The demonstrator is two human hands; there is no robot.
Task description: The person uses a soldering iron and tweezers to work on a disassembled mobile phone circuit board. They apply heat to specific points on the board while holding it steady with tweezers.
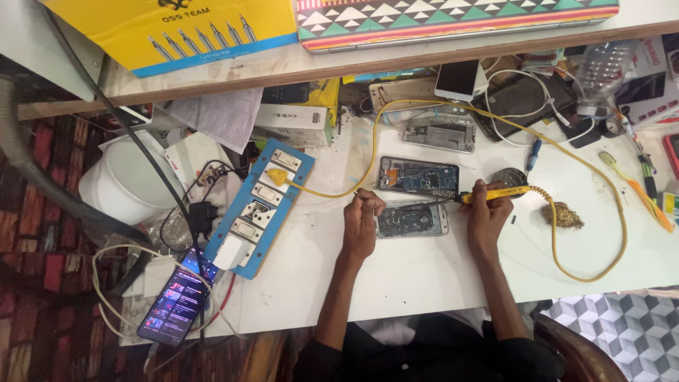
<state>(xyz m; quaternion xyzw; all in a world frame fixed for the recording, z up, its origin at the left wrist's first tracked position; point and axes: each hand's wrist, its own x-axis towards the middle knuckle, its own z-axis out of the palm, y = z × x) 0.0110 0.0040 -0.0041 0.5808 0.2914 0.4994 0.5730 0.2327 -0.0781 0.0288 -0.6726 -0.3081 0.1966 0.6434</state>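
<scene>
My right hand [486, 213] grips a yellow soldering iron [489, 193] with its tip pointing left over an opened phone [411, 219] lying on the white table [424, 272]. At that phone's left edge, my left hand [362, 219] is curled, pinching something thin that is too small to make out. A second opened phone [419, 177] with a bare blue circuit board lies just behind. The iron's yellow cord [608, 205] loops right and back to a blue power strip [258, 205].
A brass wire ball [564, 214] and a round tin [509, 177] sit right of my hand. Phone parts, a white phone [458, 79], cables and a plastic bottle [601, 74] crowd the back. A lit phone [175, 305] and white bucket [124, 180] are at the left.
</scene>
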